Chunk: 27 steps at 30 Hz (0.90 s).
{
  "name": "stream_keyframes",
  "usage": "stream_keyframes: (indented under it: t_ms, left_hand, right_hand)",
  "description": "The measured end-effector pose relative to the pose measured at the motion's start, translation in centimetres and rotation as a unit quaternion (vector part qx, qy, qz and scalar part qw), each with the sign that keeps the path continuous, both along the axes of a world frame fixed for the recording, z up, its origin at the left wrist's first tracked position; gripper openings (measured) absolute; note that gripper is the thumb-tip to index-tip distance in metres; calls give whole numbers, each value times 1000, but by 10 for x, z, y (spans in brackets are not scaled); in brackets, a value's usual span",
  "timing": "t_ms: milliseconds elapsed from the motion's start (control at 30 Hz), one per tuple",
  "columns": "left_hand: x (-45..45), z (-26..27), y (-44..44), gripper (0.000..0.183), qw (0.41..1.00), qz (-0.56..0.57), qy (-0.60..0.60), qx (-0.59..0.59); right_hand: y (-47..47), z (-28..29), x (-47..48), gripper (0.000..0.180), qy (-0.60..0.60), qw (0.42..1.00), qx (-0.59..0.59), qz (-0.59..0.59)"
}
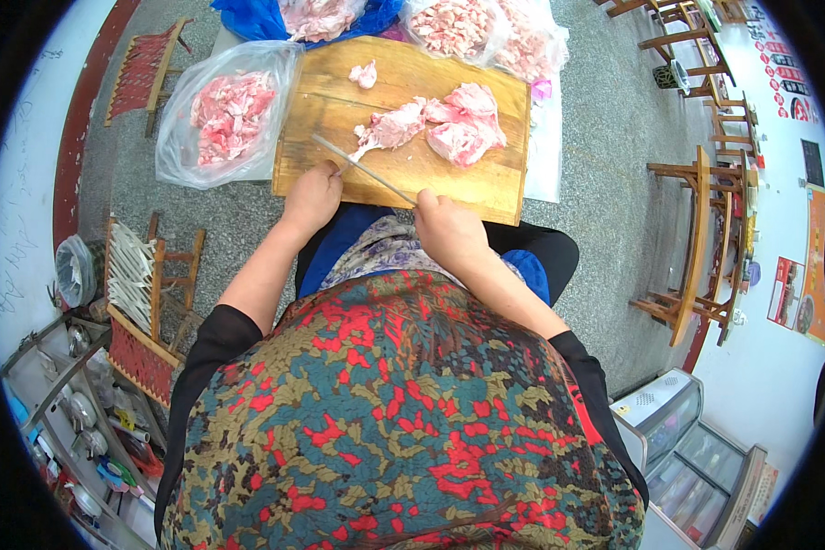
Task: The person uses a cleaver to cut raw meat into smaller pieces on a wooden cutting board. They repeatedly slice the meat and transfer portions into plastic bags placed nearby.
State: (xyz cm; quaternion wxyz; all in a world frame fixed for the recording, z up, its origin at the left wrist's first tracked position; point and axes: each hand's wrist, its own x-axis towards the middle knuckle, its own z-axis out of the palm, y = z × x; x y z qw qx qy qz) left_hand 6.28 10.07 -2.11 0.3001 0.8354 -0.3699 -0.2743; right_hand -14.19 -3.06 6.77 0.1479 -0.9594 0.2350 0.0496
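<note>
My right hand [452,228] is closed around the near end of a knife [375,177], whose narrow blade points up and left across the front part of a wooden cutting board [309,103]. Pinched in my left hand [314,194] is the thin end of a piece of raw fatty meat [393,128], under the blade. To its right on the board lies a larger lump of raw meat [466,127], and a small scrap of fat [364,74] sits near the back. The fingertips of both hands are partly hidden.
A clear plastic bag of meat pieces [234,120] lies left of the board. Behind the board are a blue bag with meat [320,17] and clear bags of chopped pieces [452,27]. Wooden folding stools [148,72] stand at the left, wooden benches [694,240] at the right.
</note>
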Motion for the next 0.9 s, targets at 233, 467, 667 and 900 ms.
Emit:
stream_keyframes:
  t_ms: [233, 467, 667, 900]
  left_hand:
    - [-11, 5, 6, 26, 993, -44, -107, -21]
    - [-12, -7, 17, 22, 997, 31, -32, -62]
    - [8, -2, 39, 21, 996, 81, -40, -20]
    - [21, -11, 33, 16, 988, 74, -58, -126]
  right_hand:
    - [-7, -3, 23, 11, 102, 993, -43, 27]
    - [-24, -29, 44, 17, 34, 998, 21, -48]
    - [-32, -24, 30, 23, -4, 987, 92, -132]
    - [-26, -20, 4, 20, -94, 960, 198, -172]
